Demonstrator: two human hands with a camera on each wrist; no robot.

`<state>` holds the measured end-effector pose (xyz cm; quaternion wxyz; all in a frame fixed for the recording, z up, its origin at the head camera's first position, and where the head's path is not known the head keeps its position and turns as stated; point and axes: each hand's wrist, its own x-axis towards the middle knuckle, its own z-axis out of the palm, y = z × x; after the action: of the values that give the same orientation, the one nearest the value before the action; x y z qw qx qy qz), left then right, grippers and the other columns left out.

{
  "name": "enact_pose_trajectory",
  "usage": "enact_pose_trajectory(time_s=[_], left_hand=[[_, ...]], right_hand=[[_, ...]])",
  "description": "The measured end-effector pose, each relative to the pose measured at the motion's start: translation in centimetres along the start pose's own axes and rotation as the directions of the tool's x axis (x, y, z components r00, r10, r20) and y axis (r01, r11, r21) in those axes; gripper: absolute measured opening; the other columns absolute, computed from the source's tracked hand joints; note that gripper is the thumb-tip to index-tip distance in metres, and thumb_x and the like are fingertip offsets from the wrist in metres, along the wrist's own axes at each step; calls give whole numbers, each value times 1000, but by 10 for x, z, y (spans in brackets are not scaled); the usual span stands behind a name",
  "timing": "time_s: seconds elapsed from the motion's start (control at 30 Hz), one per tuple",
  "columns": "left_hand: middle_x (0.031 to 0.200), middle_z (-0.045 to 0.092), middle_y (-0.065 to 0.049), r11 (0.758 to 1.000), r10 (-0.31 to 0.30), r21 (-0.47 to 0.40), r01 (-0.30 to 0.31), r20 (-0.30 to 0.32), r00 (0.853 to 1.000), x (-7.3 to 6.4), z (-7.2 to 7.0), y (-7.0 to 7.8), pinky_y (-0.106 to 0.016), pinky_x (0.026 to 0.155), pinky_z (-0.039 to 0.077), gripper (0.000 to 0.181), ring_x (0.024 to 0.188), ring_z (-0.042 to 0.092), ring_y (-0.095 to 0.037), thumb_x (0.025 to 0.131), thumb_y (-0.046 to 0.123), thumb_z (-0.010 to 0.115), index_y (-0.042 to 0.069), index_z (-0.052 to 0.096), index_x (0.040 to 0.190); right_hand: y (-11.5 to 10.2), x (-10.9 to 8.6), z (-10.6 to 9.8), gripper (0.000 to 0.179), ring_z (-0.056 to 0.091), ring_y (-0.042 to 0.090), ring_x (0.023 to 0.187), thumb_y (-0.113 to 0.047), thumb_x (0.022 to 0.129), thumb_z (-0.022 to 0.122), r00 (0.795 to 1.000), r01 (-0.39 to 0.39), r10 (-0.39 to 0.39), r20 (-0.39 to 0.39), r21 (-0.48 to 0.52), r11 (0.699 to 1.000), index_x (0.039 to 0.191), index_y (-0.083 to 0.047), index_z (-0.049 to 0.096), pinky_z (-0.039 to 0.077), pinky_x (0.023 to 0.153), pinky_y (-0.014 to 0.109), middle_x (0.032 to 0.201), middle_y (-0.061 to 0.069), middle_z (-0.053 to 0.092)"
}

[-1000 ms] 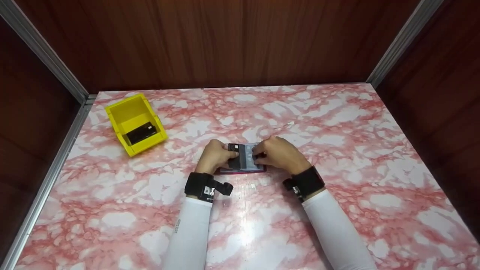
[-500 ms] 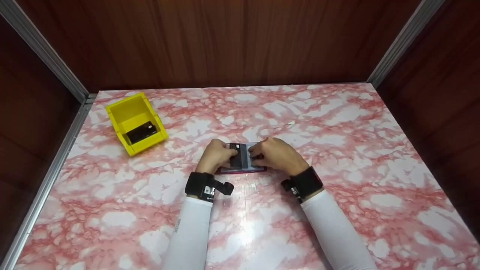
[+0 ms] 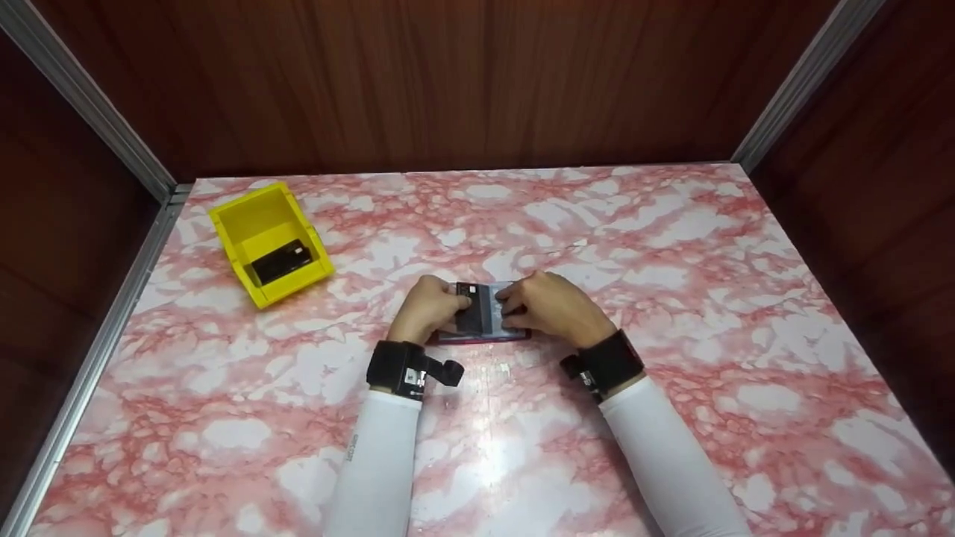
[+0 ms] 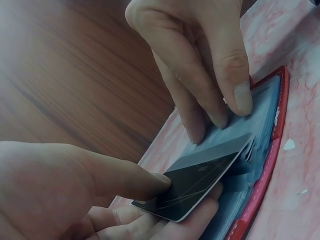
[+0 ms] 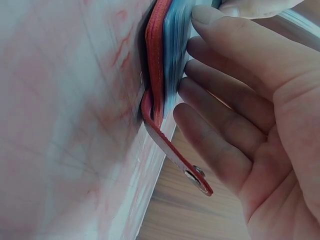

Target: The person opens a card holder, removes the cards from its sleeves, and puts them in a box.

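My left hand [image 3: 429,307] pinches a black bank card [image 4: 197,182] between thumb and fingers. The card's far end lies under the clear plastic of a sleeve in a red-edged card holder [image 4: 281,107], which lies spread on the table. The near part of the card sticks out, tilted, with its pale edge up. From the other side my right hand [image 3: 556,306] rests its thumb and fingertips on the clear sleeves [image 4: 262,102]. Its fingers are loosely bent in the right wrist view, where the holder's red strap [image 5: 170,150] with a metal snap hangs out below.
At the back left of the marbled table [image 3: 671,418] stands a yellow bin [image 3: 224,246]. Black cards [image 3: 282,262] lie inside it. Dark wood-look panels [image 3: 477,82] rise behind the table and along both sides.
The right fingers have shifted slightly left over the sleeves since a second ago. The card and the sleeve edge have moved slightly right, with the left hand still pinching the card.
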<state>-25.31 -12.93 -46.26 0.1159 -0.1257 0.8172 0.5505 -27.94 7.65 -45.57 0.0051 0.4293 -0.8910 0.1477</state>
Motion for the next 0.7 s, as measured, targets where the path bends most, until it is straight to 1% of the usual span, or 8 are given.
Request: enact_pose_trajectory(time_s=[0.13, 0.33, 0.53, 0.7], left_hand=[[88, 63, -13, 1000, -9, 0, 9, 4, 1000, 0, -2, 0, -29, 52, 56, 16, 60, 64, -19, 79, 12, 68, -2, 61, 85], [87, 64, -12, 1000, -27, 10, 27, -3, 1000, 0, -3, 1, -28, 52, 56, 16, 60, 65, -19, 79, 12, 68, -1, 61, 85], [87, 63, -13, 999, -36, -10, 36, 12, 999, 0, -4, -1, -29, 54, 57, 17, 61, 65, -19, 79, 12, 68, 0, 59, 87], [83, 60, -11, 1000, -17, -10, 18, 8, 1000, 1, -5, -3, -28, 52, 56, 15, 59, 63, -18, 79, 12, 68, 1, 57, 82]], right_hand=[[0, 0, -1, 14, 67, 12, 89, -31, 76, 75, 1000, -15, 15, 7, 6, 1000, 85, -21, 76, 56, 76, 27, 109, -1, 69], [2, -1, -2, 15, 67, 13, 91, -30, 75, 75, 1000, -7, 7, -8, 6, 1000, 87, -20, 76, 56, 78, 28, 108, 0, 69], [2, -1, -1, 17, 67, 13, 91, -31, 75, 76, 1000, -15, 15, 2, 5, 1000, 89, -20, 76, 55, 79, 28, 109, 0, 69], [2, -1, -1, 17, 67, 11, 90, -32, 74, 77, 999, -31, 31, -10, 15, 999, 87, -21, 76, 55, 77, 29, 107, -2, 70]])
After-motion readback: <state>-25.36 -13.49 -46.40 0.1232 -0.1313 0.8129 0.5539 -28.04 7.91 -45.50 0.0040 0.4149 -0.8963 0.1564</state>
